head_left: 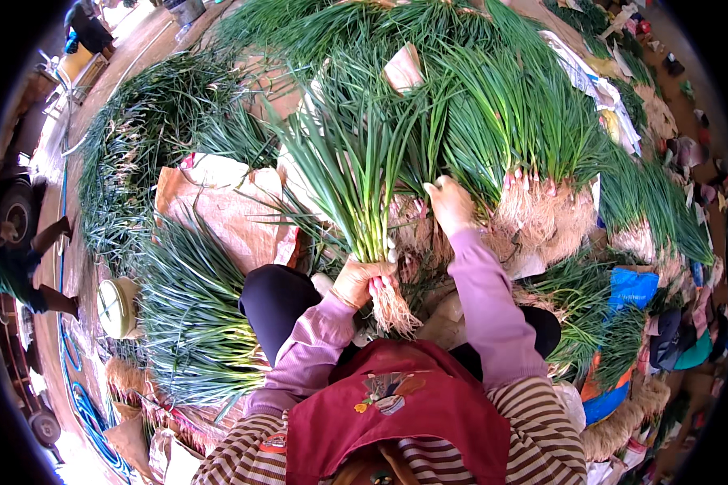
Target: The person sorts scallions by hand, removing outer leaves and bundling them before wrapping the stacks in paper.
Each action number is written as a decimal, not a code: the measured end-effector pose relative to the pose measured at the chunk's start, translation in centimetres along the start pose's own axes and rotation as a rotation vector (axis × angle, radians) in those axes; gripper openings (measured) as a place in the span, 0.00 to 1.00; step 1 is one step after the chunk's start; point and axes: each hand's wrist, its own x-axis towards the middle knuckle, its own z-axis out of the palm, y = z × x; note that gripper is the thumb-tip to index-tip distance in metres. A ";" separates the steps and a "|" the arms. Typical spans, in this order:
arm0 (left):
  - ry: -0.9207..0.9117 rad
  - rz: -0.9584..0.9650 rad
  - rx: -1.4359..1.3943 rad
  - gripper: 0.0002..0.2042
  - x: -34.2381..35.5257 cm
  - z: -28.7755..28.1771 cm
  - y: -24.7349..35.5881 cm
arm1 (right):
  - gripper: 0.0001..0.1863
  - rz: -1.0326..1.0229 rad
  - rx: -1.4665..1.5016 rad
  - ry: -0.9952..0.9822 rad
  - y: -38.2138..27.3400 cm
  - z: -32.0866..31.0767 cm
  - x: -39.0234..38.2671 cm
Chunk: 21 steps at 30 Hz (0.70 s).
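Note:
My left hand [361, 280] is wrapped round a bunch of green onions [364, 194], just above the pinkish bulbs. Its pale roots [393, 311] hang below the fist, and the green leaves fan upward, away from me. To its right, my right hand [450, 204] reaches forward with bent fingers closed at the stems of loose green onions [416, 174]. Whatever lies between those fingertips is too small to tell. A large row of green onions [526, 121] lies beyond my right hand, with its bushy roots [538, 214] toward me.
More green onions [194, 315] are heaped at my left, near an orange-white sack [226, 202]. A round pale container [118, 308] and a blue hose [97, 424] lie farther left. Another person [28, 271] is at the left edge. A blue bag [629, 291] is at my right.

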 end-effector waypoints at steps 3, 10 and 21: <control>0.035 -0.069 0.087 0.04 0.5 1.0 -0.4 | 0.17 -0.090 -0.243 0.099 3.0 2.2 4.4; 0.134 -0.217 0.102 0.03 1.2 1.2 -1.3 | 0.15 -0.088 0.379 -0.183 4.3 2.0 -5.5; 0.220 -0.058 0.317 0.07 0.6 2.0 -1.7 | 0.09 0.039 0.850 0.048 1.3 3.2 -11.0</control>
